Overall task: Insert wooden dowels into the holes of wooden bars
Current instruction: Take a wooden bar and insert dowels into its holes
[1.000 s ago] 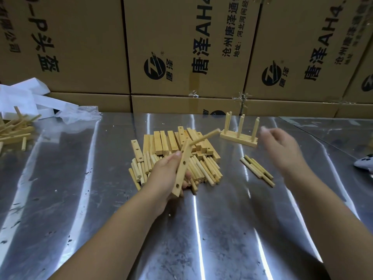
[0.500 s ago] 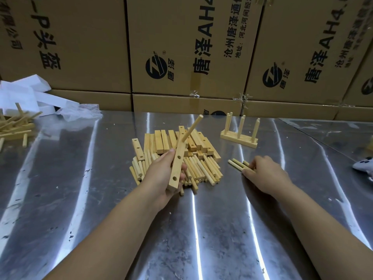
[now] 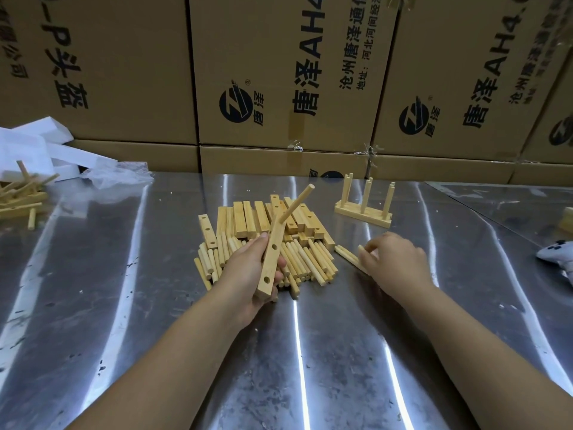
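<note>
My left hand grips a wooden bar tilted steeply above the metal table. One dowel stands in the bar's upper hole, and two lower holes are open. My right hand curls over the loose dowels just right of the pile of bars and dowels, fingertips pinching at them. Behind the right hand stands a finished rack with its dowels upright. Cardboard boxes line the back. More wooden pieces, white packing and clear film lie far left.
</note>
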